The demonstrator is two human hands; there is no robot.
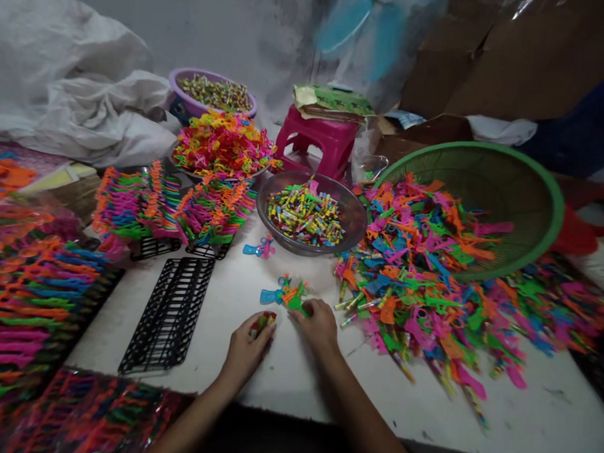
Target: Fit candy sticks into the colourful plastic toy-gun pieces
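My left hand (244,351) is closed around a few small shiny tubes (261,325), red and green-yellow, that stick up between thumb and fingers. To its right, my right hand (321,331) pinches a flat green plastic piece (294,305) at the edge of a small cluster on the white table. In that cluster lie orange plastic pieces (290,294) and a blue piece (269,296) with a ring. Farther back, a blue and pink plastic piece (259,249) lies alone. Beyond it stands a clear bowl (354,232) full of printed yellow, red and green tubes (305,213).
A green basket (532,230) tips its colourful plastic pieces (428,312) onto the table's right side. Left are black plastic racks (168,314) and filled racks (38,308). Behind stand a heaped pile of plastic clips (225,143), a purple basin (178,87) and a pink stool (321,134).
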